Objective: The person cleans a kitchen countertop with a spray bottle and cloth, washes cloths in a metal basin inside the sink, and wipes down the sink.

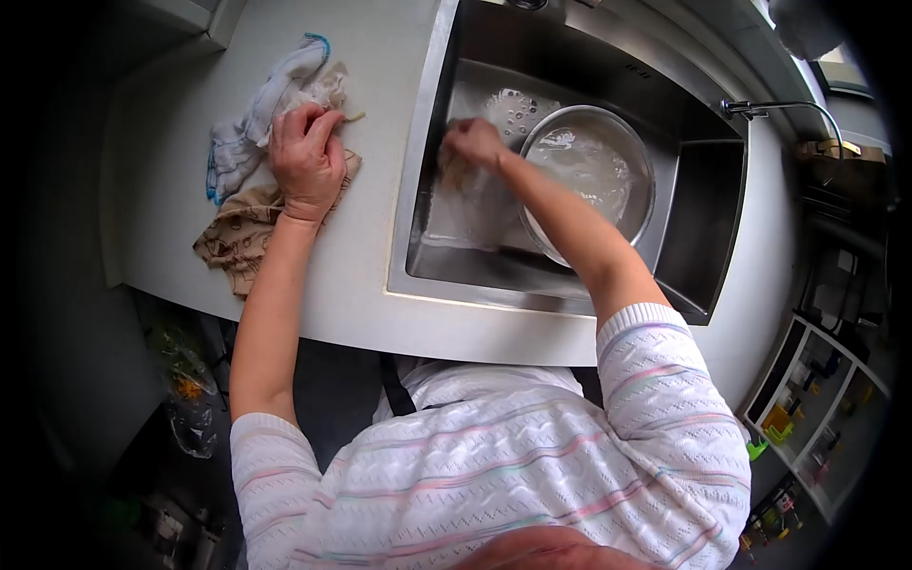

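Note:
My left hand [309, 161] is closed at a crumpled whitish plastic bag [326, 87] on the counter, fingers pinched; what they hold is too small to make out. Beside it lie a white cloth with blue edging [275, 90] and a brown patterned cloth [245, 228]. Inside the steel sink [475, 261], my right hand [473, 144] is closed at the left side, above something brownish and blurred that I cannot make out. A round metal basin [579, 161] with cloudy water stands in the sink, under my right forearm.
A curved faucet [798, 104] rises at the sink's right side. The white counter [366, 313] surrounds the sink, its front edge close to my body. Below left hangs a clear plastic bag [190, 418]. A white rack [807, 408] with small items stands at the lower right.

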A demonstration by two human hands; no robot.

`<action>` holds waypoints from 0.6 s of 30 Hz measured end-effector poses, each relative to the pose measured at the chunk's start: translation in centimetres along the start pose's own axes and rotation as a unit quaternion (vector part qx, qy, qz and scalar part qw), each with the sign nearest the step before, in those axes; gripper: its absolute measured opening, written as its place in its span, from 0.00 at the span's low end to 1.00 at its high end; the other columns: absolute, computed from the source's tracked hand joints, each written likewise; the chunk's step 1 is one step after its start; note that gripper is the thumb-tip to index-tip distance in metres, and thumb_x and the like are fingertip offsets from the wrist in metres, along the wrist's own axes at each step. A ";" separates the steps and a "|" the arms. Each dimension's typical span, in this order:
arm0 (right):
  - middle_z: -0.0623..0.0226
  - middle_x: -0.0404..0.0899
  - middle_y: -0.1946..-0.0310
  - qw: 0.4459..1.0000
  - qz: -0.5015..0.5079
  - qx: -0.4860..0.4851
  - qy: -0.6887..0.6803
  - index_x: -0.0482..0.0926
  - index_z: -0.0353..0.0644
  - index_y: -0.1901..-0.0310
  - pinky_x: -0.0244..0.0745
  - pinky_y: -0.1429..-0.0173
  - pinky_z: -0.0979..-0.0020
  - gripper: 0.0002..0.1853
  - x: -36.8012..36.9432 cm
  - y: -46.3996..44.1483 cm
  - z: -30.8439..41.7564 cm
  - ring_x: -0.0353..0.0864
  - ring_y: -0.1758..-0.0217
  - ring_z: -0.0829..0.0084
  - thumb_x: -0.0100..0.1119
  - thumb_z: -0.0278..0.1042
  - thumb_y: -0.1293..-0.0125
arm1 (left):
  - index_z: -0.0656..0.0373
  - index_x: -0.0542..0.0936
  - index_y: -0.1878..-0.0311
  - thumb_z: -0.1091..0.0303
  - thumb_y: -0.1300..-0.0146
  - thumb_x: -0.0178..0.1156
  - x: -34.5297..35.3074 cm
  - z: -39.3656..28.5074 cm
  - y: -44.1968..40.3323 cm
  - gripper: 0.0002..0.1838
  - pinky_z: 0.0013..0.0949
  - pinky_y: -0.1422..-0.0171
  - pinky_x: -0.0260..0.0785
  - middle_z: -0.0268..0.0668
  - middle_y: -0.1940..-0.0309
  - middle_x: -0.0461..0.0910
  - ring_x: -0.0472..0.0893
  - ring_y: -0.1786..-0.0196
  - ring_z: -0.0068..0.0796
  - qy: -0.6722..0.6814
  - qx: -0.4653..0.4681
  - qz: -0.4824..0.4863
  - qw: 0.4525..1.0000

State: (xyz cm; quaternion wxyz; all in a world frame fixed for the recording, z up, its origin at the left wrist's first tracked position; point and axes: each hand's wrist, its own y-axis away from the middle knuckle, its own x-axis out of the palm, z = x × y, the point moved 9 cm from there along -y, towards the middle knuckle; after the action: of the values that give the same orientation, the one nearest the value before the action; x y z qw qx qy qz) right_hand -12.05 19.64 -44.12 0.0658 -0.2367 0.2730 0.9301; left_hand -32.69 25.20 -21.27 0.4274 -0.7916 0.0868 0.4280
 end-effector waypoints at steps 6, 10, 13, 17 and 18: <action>0.68 0.79 0.67 0.966 -0.034 -0.014 -0.258 0.73 0.40 0.47 0.71 0.75 0.70 0.21 -6.9 -13.6 2.3 0.79 0.69 0.70 0.52 0.38 0.41 | 0.53 0.80 0.67 0.79 0.57 0.58 0.1 0.3 0.4 0.12 0.33 0.55 0.66 0.31 0.66 0.73 0.72 0.61 0.34 0.002 -0.001 0.014 1.000; 0.71 0.73 0.78 0.959 0.038 -0.070 -0.273 0.76 0.35 0.72 0.66 0.69 0.75 0.09 -2.5 -1.2 5.8 0.71 0.74 0.80 0.53 0.33 0.46 | 0.51 0.80 0.69 0.78 0.58 0.57 0.4 0.6 0.5 0.12 0.33 0.56 0.65 0.29 0.66 0.73 0.72 0.62 0.33 -0.005 0.001 0.000 1.000; 0.71 0.75 0.78 0.937 0.266 -0.092 -0.208 0.76 0.35 0.72 0.69 0.62 0.74 0.09 2.9 9.0 7.8 0.72 0.71 0.79 0.53 0.31 0.40 | 0.51 0.81 0.68 0.78 0.58 0.57 0.6 0.5 0.4 0.12 0.33 0.55 0.66 0.29 0.66 0.73 0.72 0.61 0.33 -0.005 0.004 0.005 1.000; 0.57 0.74 0.79 0.922 0.315 -0.220 0.044 0.75 0.36 0.75 0.70 0.64 0.65 0.08 8.3 13.9 6.1 0.75 0.72 0.64 0.55 0.30 0.43 | 0.51 0.81 0.68 0.78 0.59 0.58 0.6 0.3 0.3 0.13 0.33 0.55 0.66 0.30 0.66 0.73 0.72 0.60 0.33 -0.005 0.008 0.008 1.000; 0.55 0.74 0.79 0.926 0.292 -0.228 0.068 0.75 0.36 0.76 0.70 0.64 0.64 0.07 9.2 13.5 5.0 0.76 0.71 0.61 0.55 0.30 0.44 | 0.51 0.81 0.68 0.78 0.59 0.58 0.6 0.2 0.3 0.13 0.34 0.55 0.66 0.30 0.66 0.74 0.72 0.60 0.33 -0.008 0.008 0.007 1.000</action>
State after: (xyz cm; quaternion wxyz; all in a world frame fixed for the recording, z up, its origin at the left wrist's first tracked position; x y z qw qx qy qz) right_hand -25.53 10.93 -38.35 -0.2828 -0.2177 0.1141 0.9271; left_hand -32.62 25.32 -21.95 0.4310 -0.7843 0.0928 0.4365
